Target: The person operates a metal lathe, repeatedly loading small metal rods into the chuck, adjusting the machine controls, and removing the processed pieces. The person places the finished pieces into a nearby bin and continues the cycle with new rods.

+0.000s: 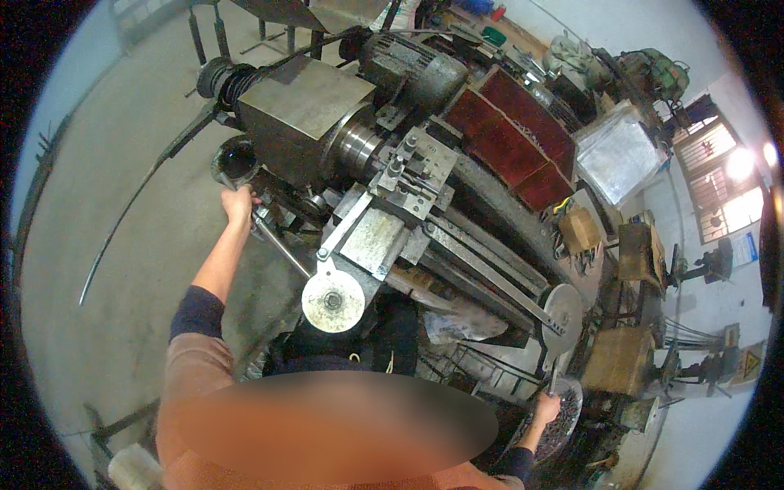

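The left hand [238,202] curls at the lower edge of a dark, round-mouthed metal cup [218,169] — whether it grips, I can't tell. The right hand [547,406], well apart, is closed round a slim metal handle [554,376] below a grey, round metal wheel [563,310], close by a round basin [579,400] of metal chips. Long steel rails [490,265] slant between; a cream, round disc [333,302] juts toward the person. Leftward, grey floor [139,220] spreads wide — room to move.
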The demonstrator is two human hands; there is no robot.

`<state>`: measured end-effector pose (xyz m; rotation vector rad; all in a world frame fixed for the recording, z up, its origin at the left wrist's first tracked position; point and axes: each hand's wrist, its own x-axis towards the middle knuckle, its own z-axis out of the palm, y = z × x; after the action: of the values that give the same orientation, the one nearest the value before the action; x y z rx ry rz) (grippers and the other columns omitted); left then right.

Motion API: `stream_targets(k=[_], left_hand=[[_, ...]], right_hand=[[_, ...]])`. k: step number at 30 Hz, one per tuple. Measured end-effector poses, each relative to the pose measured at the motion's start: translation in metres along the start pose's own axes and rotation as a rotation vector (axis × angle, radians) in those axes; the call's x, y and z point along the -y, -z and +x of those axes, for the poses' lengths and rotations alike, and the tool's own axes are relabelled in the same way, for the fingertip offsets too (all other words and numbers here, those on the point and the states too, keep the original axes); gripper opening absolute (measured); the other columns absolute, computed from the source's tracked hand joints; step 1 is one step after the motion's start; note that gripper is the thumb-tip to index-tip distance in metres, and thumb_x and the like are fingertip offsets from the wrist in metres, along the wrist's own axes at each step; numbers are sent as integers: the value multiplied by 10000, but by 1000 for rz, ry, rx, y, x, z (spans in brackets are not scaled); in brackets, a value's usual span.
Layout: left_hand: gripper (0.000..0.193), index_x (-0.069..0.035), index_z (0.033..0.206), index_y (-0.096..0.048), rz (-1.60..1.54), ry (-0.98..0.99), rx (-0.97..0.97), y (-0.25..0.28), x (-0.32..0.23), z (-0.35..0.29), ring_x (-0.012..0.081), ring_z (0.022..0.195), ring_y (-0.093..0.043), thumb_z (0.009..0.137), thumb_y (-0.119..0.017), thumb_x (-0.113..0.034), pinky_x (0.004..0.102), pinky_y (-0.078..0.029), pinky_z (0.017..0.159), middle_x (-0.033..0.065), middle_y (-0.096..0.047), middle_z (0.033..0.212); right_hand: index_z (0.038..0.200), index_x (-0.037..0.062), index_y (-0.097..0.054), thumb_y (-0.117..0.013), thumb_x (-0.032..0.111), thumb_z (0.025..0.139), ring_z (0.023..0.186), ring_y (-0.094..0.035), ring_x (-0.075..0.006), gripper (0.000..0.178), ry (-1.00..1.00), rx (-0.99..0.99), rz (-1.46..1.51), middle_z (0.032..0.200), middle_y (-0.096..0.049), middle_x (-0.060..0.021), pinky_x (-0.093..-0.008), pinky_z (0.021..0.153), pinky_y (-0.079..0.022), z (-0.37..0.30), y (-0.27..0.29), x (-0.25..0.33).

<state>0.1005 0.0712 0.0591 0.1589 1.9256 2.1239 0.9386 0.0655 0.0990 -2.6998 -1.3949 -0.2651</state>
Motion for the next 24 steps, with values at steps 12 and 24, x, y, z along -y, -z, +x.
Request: stream_targets(k=[12,24], left_hand=[[179,42,821,-506,423,-72,224,48,-22,57,187,535,-538,686,-537,-72,314,-466,443,100,-531,668],[146,-8,782,-461,283,32,-199,198,-53,-68,152,519,-459,690,-550,-77,287,-410,456,64,-481,673]], right_hand=[[770,23,-584,-525,343,681,765,-593,-376,337,243,19,-248,788,-610,-209,-463,686,-466,120,-9,-33],[834,-3,-637,-552,294,653,840,-591,-384,358,-88,123,-113,865,-617,-221,-442,750,-466,36,15,-34]])
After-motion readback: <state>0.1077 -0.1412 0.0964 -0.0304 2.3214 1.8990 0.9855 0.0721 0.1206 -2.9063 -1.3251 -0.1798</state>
